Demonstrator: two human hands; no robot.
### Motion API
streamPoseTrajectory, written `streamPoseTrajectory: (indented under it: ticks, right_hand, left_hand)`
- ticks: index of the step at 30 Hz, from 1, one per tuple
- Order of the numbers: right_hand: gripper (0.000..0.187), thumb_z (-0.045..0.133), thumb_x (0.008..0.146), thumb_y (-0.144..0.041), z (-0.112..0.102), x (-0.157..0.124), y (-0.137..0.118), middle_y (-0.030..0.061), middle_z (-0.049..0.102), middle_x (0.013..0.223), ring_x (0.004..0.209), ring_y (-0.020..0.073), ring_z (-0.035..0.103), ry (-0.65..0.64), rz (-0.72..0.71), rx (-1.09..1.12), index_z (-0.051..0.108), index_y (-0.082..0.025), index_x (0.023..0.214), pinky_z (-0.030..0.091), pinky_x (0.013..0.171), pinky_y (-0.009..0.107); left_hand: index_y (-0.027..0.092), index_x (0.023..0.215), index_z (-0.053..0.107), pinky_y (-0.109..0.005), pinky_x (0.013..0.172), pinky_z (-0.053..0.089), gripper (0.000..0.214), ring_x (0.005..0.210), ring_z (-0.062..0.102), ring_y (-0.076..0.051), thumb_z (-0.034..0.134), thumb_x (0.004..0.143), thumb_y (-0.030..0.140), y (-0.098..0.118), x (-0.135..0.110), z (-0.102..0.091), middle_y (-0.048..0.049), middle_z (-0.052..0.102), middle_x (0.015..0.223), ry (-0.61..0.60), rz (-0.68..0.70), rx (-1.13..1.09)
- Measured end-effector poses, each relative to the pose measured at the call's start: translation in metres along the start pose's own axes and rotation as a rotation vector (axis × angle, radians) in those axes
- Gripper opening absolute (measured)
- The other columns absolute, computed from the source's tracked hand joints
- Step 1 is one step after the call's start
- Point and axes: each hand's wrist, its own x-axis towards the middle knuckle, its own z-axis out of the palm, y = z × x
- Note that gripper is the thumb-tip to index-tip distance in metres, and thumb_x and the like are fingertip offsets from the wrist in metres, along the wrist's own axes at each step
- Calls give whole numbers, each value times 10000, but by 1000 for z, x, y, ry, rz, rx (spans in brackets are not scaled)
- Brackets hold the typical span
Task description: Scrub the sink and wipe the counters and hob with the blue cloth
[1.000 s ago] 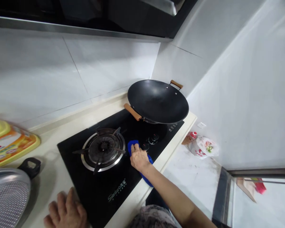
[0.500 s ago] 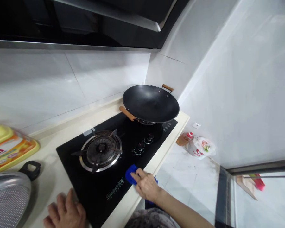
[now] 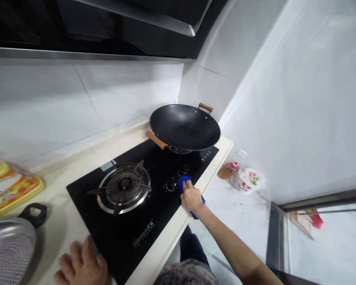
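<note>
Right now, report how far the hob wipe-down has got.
Done: the black glass around the bare burner looks shiny, though I can't confirm it was wiped. In hand: the right hand presses a blue cloth by the knobs; the left hand rests on the counter. Left: under the wok.

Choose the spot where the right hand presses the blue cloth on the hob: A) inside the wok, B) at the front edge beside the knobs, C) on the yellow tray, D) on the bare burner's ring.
B: the right hand presses the blue cloth beside the knobs.
</note>
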Motion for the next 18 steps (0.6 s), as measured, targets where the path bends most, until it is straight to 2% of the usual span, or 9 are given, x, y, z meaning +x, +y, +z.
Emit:
streamPoseTrajectory:
  ticks: [4,7,12,15,18]
  right_hand:
    - [580,497,915,-239,8,-22,-36,221,567,1272,986,262,642,-5,-154,-32,430,-46,1458,598,755,371]
    - [549,542,876,-224,8,-27,-57,234,576,1237,951,269,646,-23,-223,-55,496,-21,1384,595,728,379]
    - [543,536,875,-236,1,-28,-62,206,564,1279,979,260,649,-9,-321,-39,491,-59,1387,584,761,373]
    - [564,540,870,-260,4,-43,-75,179,583,1247,954,258,647,-3,-464,-45,472,-77,1399,586,735,383]
    - [510,565,865,-315,13,-72,-113,152,611,1189,873,241,652,-29,-665,-42,523,-98,1325,586,678,377]
  left_hand:
    - [75,1440,478,-682,1200,214,690,1529,182,-443,141,975,458,-3,-1,3,-271,381,1567,61,39,-39]
    - [66,1446,472,-683,1208,208,647,1536,161,-443,178,978,402,-6,-3,5,-274,381,1568,65,43,-40]
    - [46,1498,399,-695,1226,166,597,1554,109,-435,281,954,261,-16,-5,11,-292,347,1591,52,93,-58]
    - [78,1540,337,-685,1238,152,668,1558,110,-426,411,888,208,-25,-4,18,-270,337,1612,32,127,-57]
    - [113,1547,337,-654,1259,118,756,1548,167,-425,536,829,245,-30,-2,21,-237,330,1630,13,144,-55]
